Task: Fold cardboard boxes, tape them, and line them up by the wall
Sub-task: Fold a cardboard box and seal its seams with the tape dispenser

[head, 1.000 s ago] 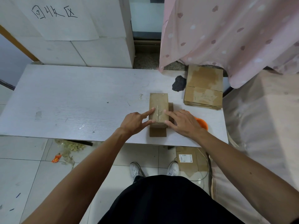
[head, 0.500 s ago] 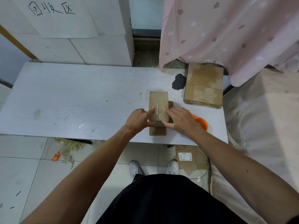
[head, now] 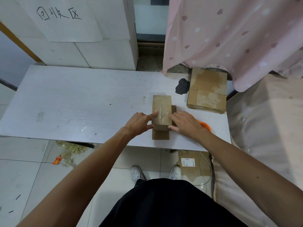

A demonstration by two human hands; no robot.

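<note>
- A tiled floor [head: 24,174] lies nearest, with scraps of wrapper on it and a flattened carton with a label [head: 191,163] under the edge of a pale tabletop [head: 73,105].
- On the near right part of the tabletop stands a small cardboard box [head: 161,112], its top flaps closed to a centre seam; one loose flap lies flat toward the person and another sticks out on the right side.
- The left hand [head: 139,122] presses on the box from the left, forefinger laid on the top beside the seam, thumb against the near face. Its fingers are extended and pressing, not closed around anything.
- The right hand [head: 185,123] mirrors it from the right, fingers spread flat on the top, thumb on the near face, holding nothing else.
- To do this well, I judge both flaps should be kept flush and meeting at the seam, with even pressure, before tape goes on.
- An orange object [head: 205,125] peeks out just behind the right hand; what it is cannot be told.
- Further back on the right lies a stack of flat cardboard [head: 208,92], then a pink curtain [head: 229,38] and white blocks [head: 98,53] by the wall.
</note>
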